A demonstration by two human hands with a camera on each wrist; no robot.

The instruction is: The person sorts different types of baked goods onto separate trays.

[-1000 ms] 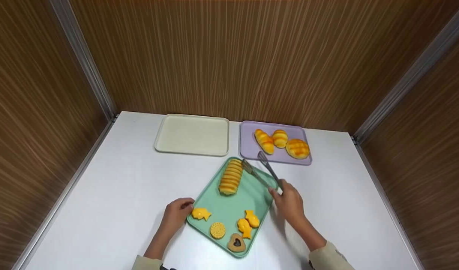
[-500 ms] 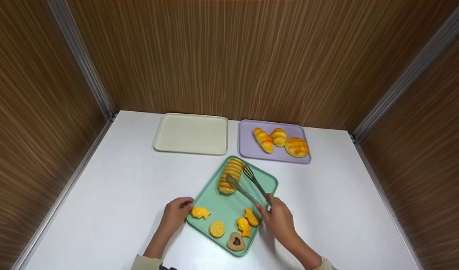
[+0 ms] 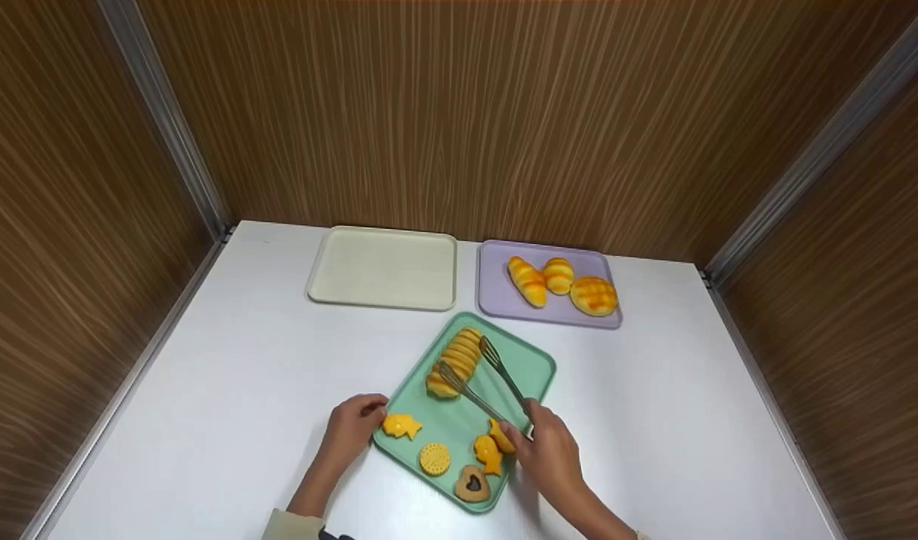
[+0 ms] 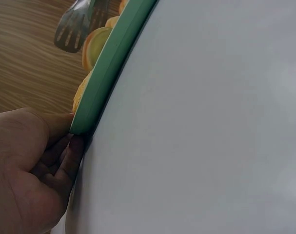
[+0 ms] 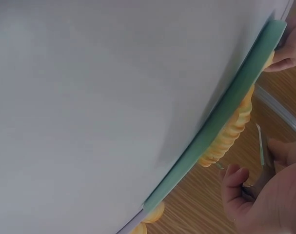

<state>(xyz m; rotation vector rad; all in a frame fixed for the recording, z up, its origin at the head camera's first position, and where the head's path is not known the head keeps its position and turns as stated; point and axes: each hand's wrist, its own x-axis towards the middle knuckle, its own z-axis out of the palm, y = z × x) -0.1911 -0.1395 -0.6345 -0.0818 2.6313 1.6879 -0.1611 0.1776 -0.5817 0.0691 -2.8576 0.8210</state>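
My left hand pinches the left corner of a green tray, its thumb over the rim. My right hand grips metal tongs with slotted ends, spread apart over the tray. One end overlaps the near part of a long ridged bread roll; the other lies along its right side. Toward the near edge are a yellow fish-shaped biscuit, a round biscuit and a heart-shaped cookie. Two more fish biscuits sit by the right rim, one partly hidden behind my right hand.
A cream tray with nothing on it stands at the back left. Beside it, a purple tray bears a croissant, a small striped roll and a round bun. Wood-patterned walls enclose the white table.
My right hand has brought the tongs left and nearer, from beside the roll to around it. The roll has shifted slightly toward me and left. My left hand stays put.
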